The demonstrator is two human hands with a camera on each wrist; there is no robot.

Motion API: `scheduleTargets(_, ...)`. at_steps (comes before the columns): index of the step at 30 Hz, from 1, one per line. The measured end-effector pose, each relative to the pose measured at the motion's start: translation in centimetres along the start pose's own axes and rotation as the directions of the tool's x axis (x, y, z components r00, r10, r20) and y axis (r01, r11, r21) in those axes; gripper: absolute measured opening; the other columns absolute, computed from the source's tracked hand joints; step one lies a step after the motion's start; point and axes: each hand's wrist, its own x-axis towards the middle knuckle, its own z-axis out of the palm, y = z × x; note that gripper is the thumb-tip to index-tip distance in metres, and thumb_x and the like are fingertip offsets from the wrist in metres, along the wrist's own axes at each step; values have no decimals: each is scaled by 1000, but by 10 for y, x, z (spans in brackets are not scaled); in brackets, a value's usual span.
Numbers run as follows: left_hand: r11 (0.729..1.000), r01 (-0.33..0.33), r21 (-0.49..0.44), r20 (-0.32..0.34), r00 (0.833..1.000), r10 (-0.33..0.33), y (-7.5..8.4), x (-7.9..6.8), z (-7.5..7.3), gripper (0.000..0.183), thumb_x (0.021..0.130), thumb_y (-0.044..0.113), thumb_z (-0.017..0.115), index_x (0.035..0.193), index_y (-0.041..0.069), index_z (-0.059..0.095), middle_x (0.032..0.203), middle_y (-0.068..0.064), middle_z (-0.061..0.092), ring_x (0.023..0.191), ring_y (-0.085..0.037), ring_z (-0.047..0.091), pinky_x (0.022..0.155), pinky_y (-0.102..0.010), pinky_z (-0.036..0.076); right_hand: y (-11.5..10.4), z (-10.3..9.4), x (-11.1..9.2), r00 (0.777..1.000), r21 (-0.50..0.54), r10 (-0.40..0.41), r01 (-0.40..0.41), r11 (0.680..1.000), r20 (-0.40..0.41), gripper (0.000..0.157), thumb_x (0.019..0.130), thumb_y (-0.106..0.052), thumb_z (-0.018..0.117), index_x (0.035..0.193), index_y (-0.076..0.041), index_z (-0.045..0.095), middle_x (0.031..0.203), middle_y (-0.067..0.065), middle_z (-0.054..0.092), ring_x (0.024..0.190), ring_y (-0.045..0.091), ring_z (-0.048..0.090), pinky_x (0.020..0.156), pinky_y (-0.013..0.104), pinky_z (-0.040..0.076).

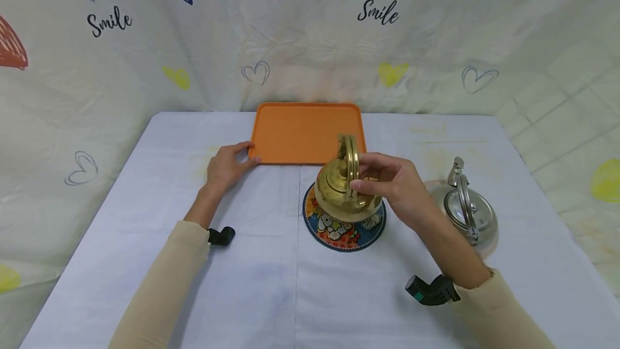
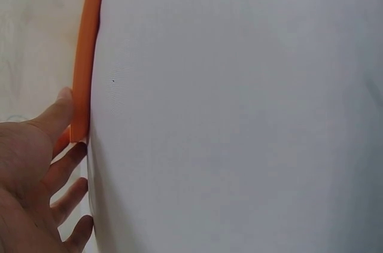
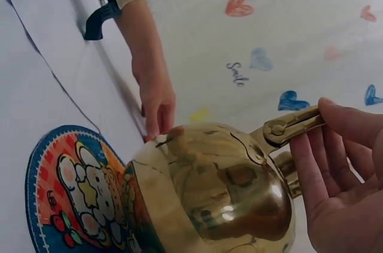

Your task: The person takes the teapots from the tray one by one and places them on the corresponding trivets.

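Note:
My right hand (image 1: 399,185) pinches the upright handle of a shiny gold kettle (image 1: 334,195) between thumb and fingers. Beneath the kettle lies a round mat (image 1: 339,240) with a cartoon print and blue stitched rim; the right wrist view shows the kettle's base (image 3: 152,211) close over the print. An orange rectangular tray (image 1: 300,133) lies at the table's far edge. Its near left corner is pinched by my left hand (image 1: 226,168). In the left wrist view, the thumb presses the tray's edge (image 2: 87,67), with the other fingers spread below.
A silver kettle (image 1: 484,220) with a raised handle stands to the right, partly behind my right forearm. A white cloth covers the table (image 1: 242,295). Behind it hangs a pale curtain (image 1: 315,31) printed with hearts. Each wrist wears a small black camera (image 1: 222,236).

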Motion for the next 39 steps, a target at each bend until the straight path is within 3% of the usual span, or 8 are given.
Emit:
scheduleTargets(8,999,-38,-10,-14,999,38,1,-2,0,56,97,45,72,147,22,61,150,-16,60,140,-39,55,106,-58,50,6,6,-7,1000,-37,28,-29,999,-3,35,88,-1,80,121,-9,73,95,-6,70,94,13,72,75,26,62)
scheduleTargets(15,999,-36,-8,-20,999,36,0,-1,1,57,96,46,73,147,22,61,150,-15,61,141,-38,55,107,-58,49,10,6,-14,1000,-28,-11,11,1000,-1,34,86,2,81,117,-9,73,94,-6,71,91,13,71,72,24,61)
scheduleTargets(22,1000,-30,-8,-11,999,30,0,-1,0,58,96,46,73,148,22,60,151,-15,60,141,-38,55,107,-57,49,13,0,-16,995,38,-84,82,996,48,30,84,12,75,106,-9,71,98,-6,73,89,13,73,75,25,63)
scheduleTargets(26,999,-34,-8,-11,999,34,-1,-1,0,57,97,45,73,147,21,61,151,-16,60,141,-39,55,107,-58,49,13,-5,-16,994,36,-70,67,997,86,28,84,10,76,106,-5,68,100,-4,72,89,15,74,80,27,63)
scheduleTargets(31,999,-31,-8,-9,999,31,-1,0,0,57,97,45,73,147,22,61,151,-16,60,141,-39,54,108,-57,48,7,-11,-17,991,-100,-30,44,994,133,29,85,4,79,110,-1,65,104,-2,70,93,17,72,86,28,62)
scheduleTargets(34,1000,-29,-7,-2,1000,29,-1,0,0,58,97,46,72,147,22,60,151,-15,60,141,-38,55,109,-57,48,2,-18,-16,990,-199,5,24,980,144,18,93,-4,74,109,-1,64,101,-1,69,93,17,71,86,29,61)
scheduleTargets(36,1000,-30,-4,1,1000,30,-1,1,0,58,97,46,72,147,22,60,151,-15,60,141,-39,55,109,-57,48,-3,-24,-14,993,-263,23,7,965,113,13,100,-11,69,106,0,64,100,0,69,94,17,72,88,28,60)
scheduleTargets(39,999,-32,-3,7,999,32,-1,2,-1,58,97,47,72,148,22,60,151,-16,60,141,-39,54,110,-58,47,-11,-32,-10,999,-377,44,-41,925,0,24,105,-27,63,103,-3,65,98,-1,71,95,12,73,92,23,56)
